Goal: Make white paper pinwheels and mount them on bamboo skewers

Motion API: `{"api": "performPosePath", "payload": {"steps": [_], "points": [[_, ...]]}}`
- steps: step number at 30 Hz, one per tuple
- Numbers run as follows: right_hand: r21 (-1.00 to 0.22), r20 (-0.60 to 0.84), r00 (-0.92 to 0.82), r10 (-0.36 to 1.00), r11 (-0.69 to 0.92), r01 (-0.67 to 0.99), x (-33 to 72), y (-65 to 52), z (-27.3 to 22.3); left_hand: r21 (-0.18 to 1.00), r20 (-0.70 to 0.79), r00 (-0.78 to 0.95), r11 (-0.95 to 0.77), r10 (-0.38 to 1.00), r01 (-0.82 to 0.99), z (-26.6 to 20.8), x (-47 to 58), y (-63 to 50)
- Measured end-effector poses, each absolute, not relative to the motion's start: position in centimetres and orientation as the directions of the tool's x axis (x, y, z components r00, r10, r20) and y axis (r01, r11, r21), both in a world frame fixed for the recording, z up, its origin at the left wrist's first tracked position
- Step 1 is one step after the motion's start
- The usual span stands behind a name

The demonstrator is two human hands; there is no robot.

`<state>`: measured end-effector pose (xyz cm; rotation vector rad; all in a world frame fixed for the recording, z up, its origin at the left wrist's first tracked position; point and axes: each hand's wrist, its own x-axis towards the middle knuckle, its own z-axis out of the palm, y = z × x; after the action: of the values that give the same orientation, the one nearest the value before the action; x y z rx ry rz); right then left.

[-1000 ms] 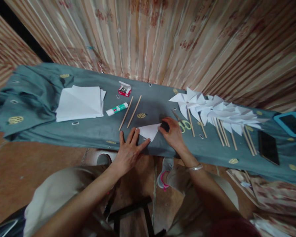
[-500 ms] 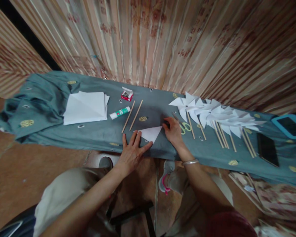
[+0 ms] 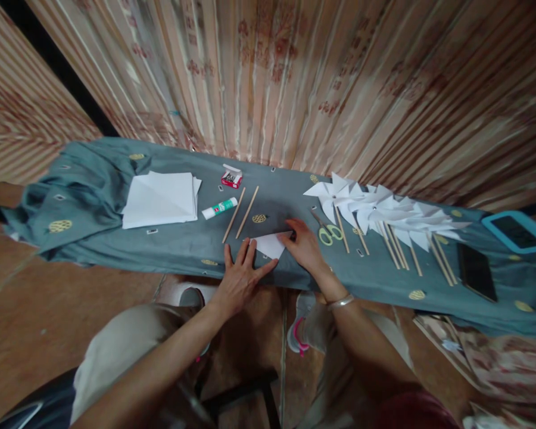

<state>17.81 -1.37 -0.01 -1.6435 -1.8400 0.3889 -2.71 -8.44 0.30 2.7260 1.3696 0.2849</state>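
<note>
Left hand (image 3: pixel 241 275) lies flat, fingers spread, pinning the folded white paper (image 3: pixel 270 245) at the cloth's near edge; right hand (image 3: pixel 304 245) presses its other corner, fingers bent. Finished pinwheels (image 3: pixel 379 205) (a fair row) lie right; a paper stack (image 3: pixel 161 199) and two sticks (image 3: pixel 241 213) remain unused.

On the cloth-covered tabletop (image 3: pixel 116 244), the folded paper triangle (image 3: pixel 270 244) lies at the near edge between the left hand (image 3: pixel 241 277) and right hand (image 3: pixel 304 250). Behind it lie two sticks (image 3: pixel 241 211). Left of them is a glue stick (image 3: pixel 218 208), then a paper stack (image 3: pixel 161 199). A small box (image 3: pixel 231 177) sits behind the glue stick. Right of the hands lie scissors (image 3: pixel 329 232), then a row of pinwheels (image 3: pixel 384 208), then a phone (image 3: pixel 476 271).
</note>
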Motion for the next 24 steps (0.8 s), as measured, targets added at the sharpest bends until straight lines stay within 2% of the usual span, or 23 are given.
{"api": "performPosePath", "payload": {"steps": [2,4,6,10,13,18,24], "points": [[-0.701,0.161,0.055,0.985,0.075,0.71,17.7,-0.9,0.2,0.168,0.119,0.58,-0.592,0.806,0.788,0.3,-2.7,-8.4],[-0.744,0.081,0.088,0.993,0.001,0.669,17.8,-0.5,0.6,0.187,0.115,0.575,-0.587,0.81,0.788,0.1,-2.7,-8.4],[-0.706,0.077,0.031,0.997,0.033,0.708,18.1,-0.3,1.0,0.208,0.122,0.572,-0.584,0.811,0.785,0.0,-2.6,-8.5],[-0.551,0.089,-0.146,0.985,0.171,0.817,18.5,-0.4,1.8,0.278,0.154,0.546,-0.567,0.823,0.776,0.3,-2.5,-8.3],[-0.541,0.038,-0.154,0.987,0.149,0.827,18.7,-0.3,2.3,0.35,0.215,0.493,-0.538,0.843,0.767,0.7,-2.7,-7.8],[-0.564,0.013,-0.186,0.982,0.161,0.81,19.0,-0.8,2.9,0.541,0.292,0.362,-0.465,0.885,0.701,0.5,-3.4,-6.5],[-0.612,0.058,-0.251,0.966,0.233,0.756,19.9,-2.4,2.3,0.772,0.274,0.258,-0.372,0.927,0.516,-0.1,-3.2,-5.8]]}}
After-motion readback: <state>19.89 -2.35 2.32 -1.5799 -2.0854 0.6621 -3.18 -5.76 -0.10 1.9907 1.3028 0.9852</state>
